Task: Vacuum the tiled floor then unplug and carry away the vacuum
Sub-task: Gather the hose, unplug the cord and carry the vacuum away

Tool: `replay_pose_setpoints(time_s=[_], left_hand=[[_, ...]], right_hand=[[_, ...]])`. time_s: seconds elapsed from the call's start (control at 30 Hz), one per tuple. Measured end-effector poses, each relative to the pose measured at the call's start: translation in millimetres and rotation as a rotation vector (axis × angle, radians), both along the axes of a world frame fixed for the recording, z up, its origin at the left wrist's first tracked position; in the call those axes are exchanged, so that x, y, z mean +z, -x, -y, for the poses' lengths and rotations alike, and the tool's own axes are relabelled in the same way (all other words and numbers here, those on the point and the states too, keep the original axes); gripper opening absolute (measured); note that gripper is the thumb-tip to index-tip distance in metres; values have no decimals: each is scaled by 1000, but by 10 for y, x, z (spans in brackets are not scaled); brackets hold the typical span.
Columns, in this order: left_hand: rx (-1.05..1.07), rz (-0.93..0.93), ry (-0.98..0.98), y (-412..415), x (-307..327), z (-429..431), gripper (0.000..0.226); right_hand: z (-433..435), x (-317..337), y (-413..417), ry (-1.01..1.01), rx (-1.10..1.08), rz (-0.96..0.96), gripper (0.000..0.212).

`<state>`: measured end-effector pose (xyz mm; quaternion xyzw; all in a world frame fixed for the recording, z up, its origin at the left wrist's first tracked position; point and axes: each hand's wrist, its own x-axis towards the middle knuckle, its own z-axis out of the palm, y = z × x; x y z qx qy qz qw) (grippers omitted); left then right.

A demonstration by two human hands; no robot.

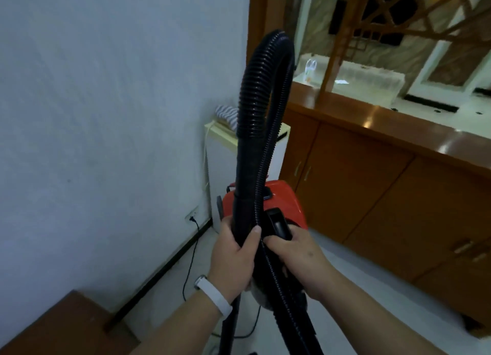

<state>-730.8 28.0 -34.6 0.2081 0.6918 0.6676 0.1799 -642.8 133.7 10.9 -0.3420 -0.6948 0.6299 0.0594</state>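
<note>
The vacuuming looks finished, judging by how the gear is gathered up: the hose (255,102) is doubled into a tall loop that rises above both hands. Unplugging is not done. The plug (191,218) sits in the wall socket, off to the left of the left hand (233,253), and the cord (189,264) trails from it down to the floor (358,269). Pulling that plug and carrying the machine off are what remain.

The left hand, with a white wristband (215,292), is wrapped round the two strands of hose and clamps them together, thumb across the front. Just beside it, the right hand (295,251) is curled round the black handle (277,222) of the red vacuum (281,200), which sits just beyond the hands and seems raised off the floor. Both forearms reach forward, close together.
</note>
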Motion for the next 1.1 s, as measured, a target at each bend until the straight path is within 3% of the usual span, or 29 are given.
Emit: replay_pose_setpoints(time_s=[0.13, 0.67, 0.87, 1.1], left_hand=[[73, 49, -13, 440, -192, 104, 34], [132, 214, 17, 1417, -760, 280, 29], [210, 248, 116, 1553, -1123, 141, 38], [341, 276, 337, 1615, -1533, -178, 29]], right_hand=[[-9, -35, 557, 0, 123, 57, 14], [-60, -624, 1741, 37, 287, 183, 16], [-278, -1080, 1983, 51, 343, 250, 15], [-651, -1640, 2233, 161, 489, 350, 38]])
